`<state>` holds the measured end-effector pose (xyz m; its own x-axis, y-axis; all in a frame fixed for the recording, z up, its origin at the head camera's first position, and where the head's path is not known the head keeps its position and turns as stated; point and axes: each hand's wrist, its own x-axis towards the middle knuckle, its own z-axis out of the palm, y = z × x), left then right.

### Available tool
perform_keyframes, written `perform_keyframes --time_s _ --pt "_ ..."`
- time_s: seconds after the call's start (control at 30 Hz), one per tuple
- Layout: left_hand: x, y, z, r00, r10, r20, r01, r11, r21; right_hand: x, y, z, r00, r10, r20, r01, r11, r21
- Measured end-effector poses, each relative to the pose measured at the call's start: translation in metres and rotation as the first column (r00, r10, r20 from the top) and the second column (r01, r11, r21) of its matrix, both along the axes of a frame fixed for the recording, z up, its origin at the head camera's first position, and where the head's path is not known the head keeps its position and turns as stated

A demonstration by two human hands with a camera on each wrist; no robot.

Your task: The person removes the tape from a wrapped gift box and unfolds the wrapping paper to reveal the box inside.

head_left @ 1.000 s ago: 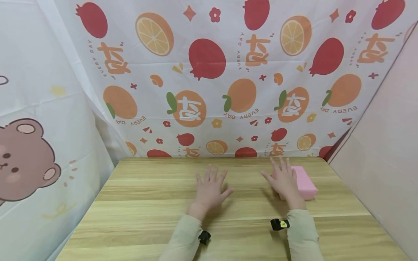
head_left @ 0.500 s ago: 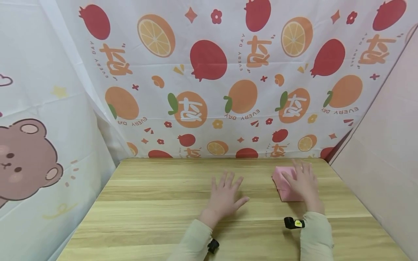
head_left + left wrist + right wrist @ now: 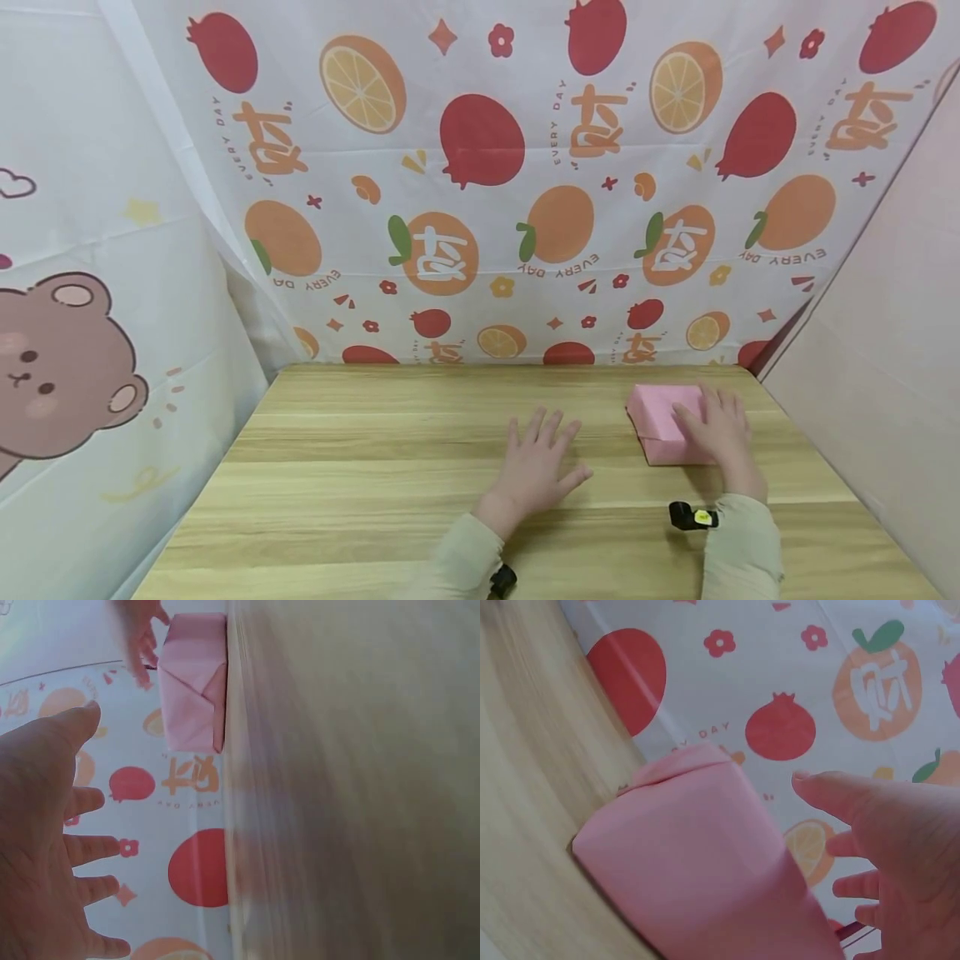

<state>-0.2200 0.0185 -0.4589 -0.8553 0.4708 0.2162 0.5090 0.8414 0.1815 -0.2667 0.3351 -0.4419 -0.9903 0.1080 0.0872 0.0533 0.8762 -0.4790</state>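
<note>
A box wrapped in pink paper (image 3: 662,423) stands on the right side of the wooden table, with folded paper showing at its near left end. Over its right part hovers my right hand (image 3: 722,429), fingers spread; the right wrist view shows a gap between thumb and box. My left hand (image 3: 534,471) is held above the table to the left of the box, fingers spread and holding nothing. In the left wrist view the box (image 3: 191,682) lies beyond the left thumb. The box's far right corner is hidden behind the right hand.
The wooden table (image 3: 360,483) meets a fruit-printed cloth (image 3: 480,242) at its back edge. A bear-printed cloth (image 3: 60,367) hangs on the left, and a pale plain cloth (image 3: 892,333) on the right. Each wrist carries a small black camera (image 3: 690,516).
Both hands have moved to the right and toward the person. The right hand has passed across the box from its left side to its right, uncovering its left part. The box looks unmoved.
</note>
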Motion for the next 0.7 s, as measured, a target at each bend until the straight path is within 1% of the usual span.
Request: perform_keyframes --time_s 0.13,0.3,0.43,0.57,0.7 --pt "0.001 0.004 -0.001 1.000 -0.007 0.025 0.007 1.000 0.001 -0.003 0.004 -0.007 0.999 -0.008 0.045 0.007 1.000 0.012" --pt "0.001 0.010 -0.003 0.999 -0.023 0.032 0.024 1.000 -0.020 -0.006 0.003 -0.013 0.998 -0.002 0.062 0.000 1.000 0.028" --pt "0.002 0.012 -0.002 0.998 -0.035 0.050 0.036 0.999 -0.016 -0.006 0.003 -0.013 0.996 0.001 0.088 -0.003 1.000 0.021" --pt "0.002 0.012 -0.003 0.998 -0.028 0.058 0.028 1.000 -0.010 -0.006 0.003 -0.012 0.993 0.009 0.115 -0.010 1.000 0.005" --pt "0.000 0.014 -0.003 0.997 -0.022 0.071 0.022 1.000 0.003 -0.006 0.002 -0.009 0.993 0.023 0.120 -0.025 1.000 0.013"
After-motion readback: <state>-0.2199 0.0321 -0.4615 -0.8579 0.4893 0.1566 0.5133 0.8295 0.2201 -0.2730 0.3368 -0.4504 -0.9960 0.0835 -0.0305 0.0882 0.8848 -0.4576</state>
